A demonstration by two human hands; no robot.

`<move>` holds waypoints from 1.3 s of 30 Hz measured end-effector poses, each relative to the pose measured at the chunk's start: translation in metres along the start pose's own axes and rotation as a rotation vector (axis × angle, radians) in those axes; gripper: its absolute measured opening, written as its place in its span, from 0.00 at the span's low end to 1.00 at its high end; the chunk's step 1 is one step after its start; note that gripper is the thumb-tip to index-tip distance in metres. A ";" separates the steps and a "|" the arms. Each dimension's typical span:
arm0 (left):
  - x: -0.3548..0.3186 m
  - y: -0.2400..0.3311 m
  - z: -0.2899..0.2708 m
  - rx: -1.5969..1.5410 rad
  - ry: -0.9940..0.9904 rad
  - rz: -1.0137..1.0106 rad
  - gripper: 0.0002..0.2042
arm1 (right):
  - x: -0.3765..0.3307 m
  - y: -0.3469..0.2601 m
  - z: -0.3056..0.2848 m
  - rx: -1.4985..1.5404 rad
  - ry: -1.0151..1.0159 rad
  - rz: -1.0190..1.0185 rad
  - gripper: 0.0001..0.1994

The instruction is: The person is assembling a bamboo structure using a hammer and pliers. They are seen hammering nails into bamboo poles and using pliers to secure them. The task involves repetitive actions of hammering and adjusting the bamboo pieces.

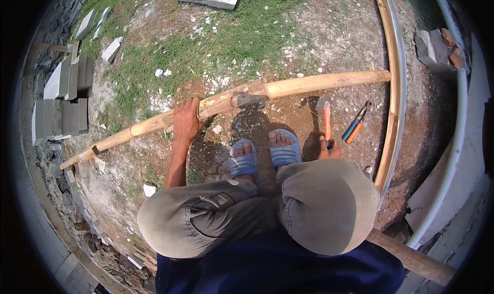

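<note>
Bamboo pole (pixel 319 83): ran crosswise in front of our blue sandals (pixel 245 163), right end up at the long bamboo rail (pixel 394 52).
Left hand (pixel 188 118): we had those fingers clamped over the pole, left of our feet.
Right hand (pixel 331 149): fingers wrapped round the bottom of our orange-handled tool (pixel 327 120), head pointing away from us.
Pliers (pixel 356 122): just lay on the dirt (pixel 360 162), right of that tool.

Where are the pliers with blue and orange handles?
In the head view, the pliers lie on the ground, right of centre, between the orange-shafted tool in the right hand and bamboo further right.
</note>
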State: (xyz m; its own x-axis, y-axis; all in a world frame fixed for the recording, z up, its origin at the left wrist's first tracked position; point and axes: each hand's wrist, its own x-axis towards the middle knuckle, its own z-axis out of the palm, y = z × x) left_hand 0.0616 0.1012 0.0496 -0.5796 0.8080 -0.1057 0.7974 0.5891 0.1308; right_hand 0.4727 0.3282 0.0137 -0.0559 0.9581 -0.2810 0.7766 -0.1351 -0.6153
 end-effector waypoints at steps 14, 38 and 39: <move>0.033 -0.039 -0.006 -0.036 -0.104 0.055 0.55 | 0.016 0.001 -0.021 -0.322 -0.028 -0.201 0.22; 0.060 -0.047 -0.023 -0.236 -0.479 -0.157 0.56 | 0.140 0.058 0.047 -0.634 0.235 -0.402 0.23; 0.063 -0.041 -0.029 -0.253 -0.468 -0.151 0.56 | 0.147 0.047 0.055 -0.629 0.237 -0.429 0.23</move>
State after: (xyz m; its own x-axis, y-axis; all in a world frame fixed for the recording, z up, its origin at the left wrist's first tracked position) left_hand -0.0126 0.1285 0.0662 -0.5018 0.6583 -0.5610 0.6128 0.7284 0.3065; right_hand 0.4661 0.4492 -0.0970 -0.3502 0.9319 0.0941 0.9300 0.3579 -0.0834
